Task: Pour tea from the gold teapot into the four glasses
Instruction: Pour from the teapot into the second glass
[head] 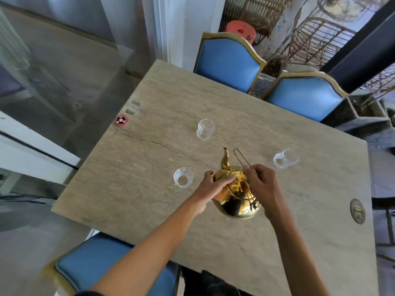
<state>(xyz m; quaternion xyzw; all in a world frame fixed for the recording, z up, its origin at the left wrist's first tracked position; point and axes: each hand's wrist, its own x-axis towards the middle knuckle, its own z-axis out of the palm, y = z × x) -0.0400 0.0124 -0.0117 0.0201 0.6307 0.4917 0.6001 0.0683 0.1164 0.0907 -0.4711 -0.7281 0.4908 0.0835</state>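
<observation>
Head view shows the gold teapot (233,197) sitting on the stone worktop (149,167) near its middle, spout pointing away from the person. The right hand (264,184) pinches the thin wire handle (240,155), which stands tilted up; the left hand (213,184) lies curled on the lid and shoulder of the pot, steadying it. Only three glasses show: a far glass (205,129), a right glass (285,158) and a left glass (183,177), all clear, faceted and seemingly empty. I judge pouring has not begun; the step is taking hold. Next calls for lifting by the handle and tipping the spout over one rim. Polished metal looks slippery, the worktop matt and veined.
</observation>
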